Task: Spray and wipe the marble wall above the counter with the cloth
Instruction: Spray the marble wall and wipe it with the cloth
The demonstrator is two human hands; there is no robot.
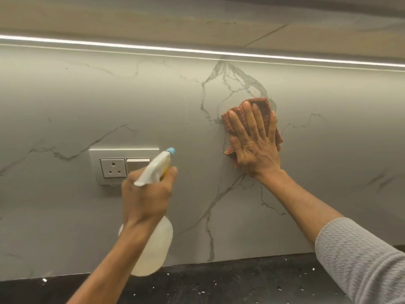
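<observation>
Cloth (262, 106) lies flat against the marble wall (109, 102), well above the counter (219, 281) and on the right half of what we see. It covers the spot where several dark veins meet. The right hand (255, 141) presses it there with straight, spread fingers pointing up. This grip is a flat palm rather than a pinch, and cloth edges show above the fingertips and at both sides of the palm.

The left hand (145, 198) is lower and to the left, its grip wrapped round the neck of the spray bottle (153, 249). The bottle stands roughly upright. Its blue nozzle (171, 150) tips up and to the right, towards the bare wall between the socket plate (112, 167) and the cloth. The hand is blurred, so we cannot tell whether a finger is on the trigger.

We judge that the next move turns on one relation: the cloth lies up and to the right of the nozzle, with an open stretch of marble between them. A faint vertical streak there may be a wet run, though the view is too soft to be sure. If it is spray, the right hand is the nearer one and needs to sweep left and a little down. The left hand then has to keep the bottle out of that path and off the socket.
</observation>
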